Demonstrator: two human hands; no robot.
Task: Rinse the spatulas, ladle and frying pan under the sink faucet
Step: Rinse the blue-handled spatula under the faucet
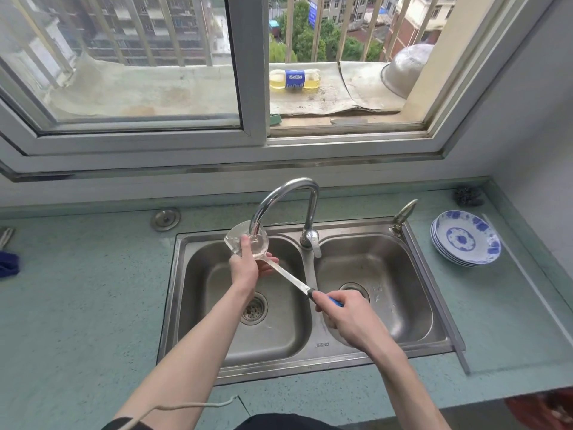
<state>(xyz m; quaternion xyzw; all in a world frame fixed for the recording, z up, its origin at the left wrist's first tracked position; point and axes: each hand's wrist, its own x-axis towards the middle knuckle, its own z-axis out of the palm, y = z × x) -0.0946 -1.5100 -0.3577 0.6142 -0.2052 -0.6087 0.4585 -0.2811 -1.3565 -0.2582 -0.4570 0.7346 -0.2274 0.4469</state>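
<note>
Ladle (248,242): bowl under the faucet (279,197) spout, above the left basin, at 11 o'clock of the drain. Left hand (246,268) cups the bowl, thumb inside; right hand (347,315) fingers wrap the handle. Rinse under way; spatulas and frying pan unseen.

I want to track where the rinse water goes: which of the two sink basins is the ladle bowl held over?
The left basin, the one with the strainer drain; the ladle bowl sits under the faucet spout there.
</note>
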